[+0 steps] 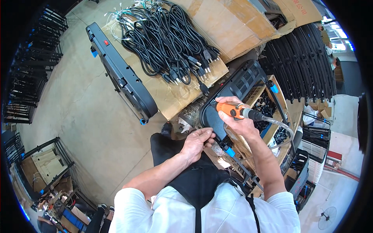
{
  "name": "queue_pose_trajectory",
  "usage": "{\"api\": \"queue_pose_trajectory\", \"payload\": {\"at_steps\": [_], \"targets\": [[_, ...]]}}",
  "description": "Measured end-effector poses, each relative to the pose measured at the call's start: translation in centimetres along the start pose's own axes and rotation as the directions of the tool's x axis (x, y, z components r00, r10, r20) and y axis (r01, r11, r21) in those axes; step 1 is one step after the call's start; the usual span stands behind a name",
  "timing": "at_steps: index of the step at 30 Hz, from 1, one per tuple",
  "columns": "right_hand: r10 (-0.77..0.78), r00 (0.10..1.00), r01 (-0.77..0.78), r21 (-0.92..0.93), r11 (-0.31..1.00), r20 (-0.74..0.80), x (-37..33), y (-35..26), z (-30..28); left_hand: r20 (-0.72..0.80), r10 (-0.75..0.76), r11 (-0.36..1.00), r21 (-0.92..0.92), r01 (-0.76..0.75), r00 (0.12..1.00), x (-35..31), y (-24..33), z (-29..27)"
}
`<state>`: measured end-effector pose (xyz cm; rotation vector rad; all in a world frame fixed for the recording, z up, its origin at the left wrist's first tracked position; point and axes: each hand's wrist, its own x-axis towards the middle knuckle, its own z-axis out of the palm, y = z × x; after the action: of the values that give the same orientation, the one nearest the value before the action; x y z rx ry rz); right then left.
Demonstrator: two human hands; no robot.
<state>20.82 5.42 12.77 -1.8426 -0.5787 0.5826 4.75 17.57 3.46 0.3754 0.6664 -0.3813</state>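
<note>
An orange air screwdriver (233, 110) with a clear hose (279, 123) lies in the grip of my right hand (241, 123), its front end over the black plastic housing (211, 116). That housing is long, with vent slots and blue-tipped legs, and rests at a slant in front of me. Close to its near left edge, my left hand (198, 144) is closed in a pinch. Whatever sits between those fingertips is too small or hidden to make out. The tool's tip is mostly covered by my right hand.
Black power cords (167, 42) lie piled on a cardboard-covered surface (171, 101), with a second black housing (120, 73) along its left edge. Right of the work stands a wooden bin (288, 101) of small black parts. Stacked black frames (299, 64) rise behind it.
</note>
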Motion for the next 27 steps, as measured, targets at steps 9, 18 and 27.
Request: {"api": "queue_pose_trajectory", "payload": {"at_steps": [9, 18, 27], "targets": [[0.043, 0.999, -0.041, -0.068, 0.997, 0.032, 0.4, 0.0, -0.4, 0.061, -0.124, 0.992, -0.001, 0.124, 0.990, -0.2, -3.2, -1.7], [-0.074, 0.993, 0.078, 0.038, 0.996, -0.088, -9.4, -2.9, -0.5, -0.021, -0.126, 0.969, -0.217, 0.119, 0.992, -0.4, -3.7, -0.7], [-0.036, 0.997, 0.041, 0.079, 0.996, -0.061, -14.2, -1.3, -1.1, 0.024, -0.136, 0.965, -0.224, 0.138, 0.990, -0.1, -4.7, -0.3]]}}
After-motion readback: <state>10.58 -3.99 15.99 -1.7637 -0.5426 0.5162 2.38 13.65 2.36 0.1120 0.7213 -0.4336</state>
